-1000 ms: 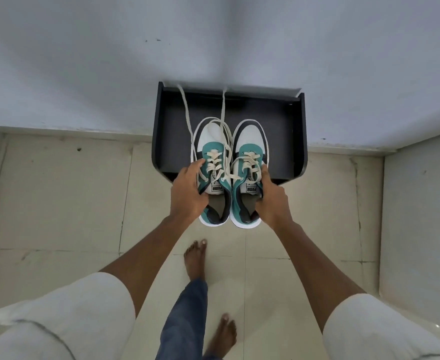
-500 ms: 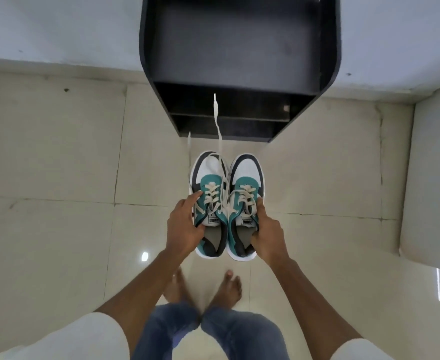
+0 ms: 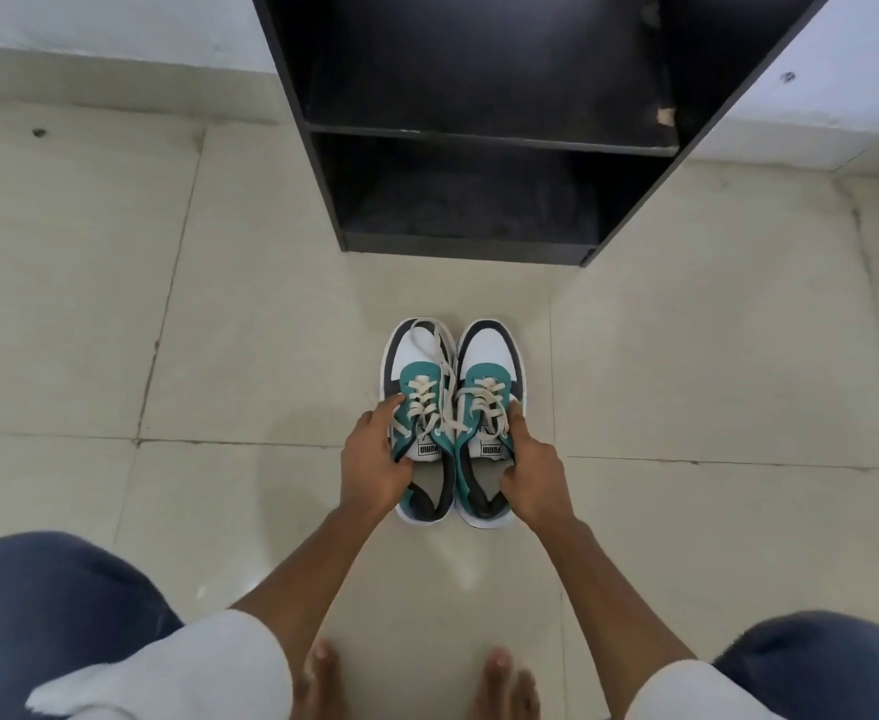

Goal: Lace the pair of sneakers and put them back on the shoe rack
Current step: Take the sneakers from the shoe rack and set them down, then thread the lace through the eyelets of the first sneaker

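Two teal, white and dark grey sneakers stand side by side on the tiled floor, toes toward the rack. My left hand point(image 3: 372, 462) grips the left sneaker point(image 3: 416, 366) at its outer side and collar. My right hand point(image 3: 531, 472) grips the right sneaker point(image 3: 489, 361) the same way, thumb inside the opening. Cream laces point(image 3: 445, 402) cross the eyelets, and loose ends lie over the left toe cap. The black shoe rack point(image 3: 479, 132) stands just beyond the sneakers, its shelves bare.
Beige floor tiles point(image 3: 167, 330) spread on all sides. A white wall point(image 3: 89, 23) runs behind the rack. My bare feet point(image 3: 500, 678) and bent knees in blue jeans point(image 3: 48, 600) fill the bottom of the view.
The sneakers came off the top of the rack and went down to the floor in front of it, both hands still gripping them. I have dropped into a crouch.
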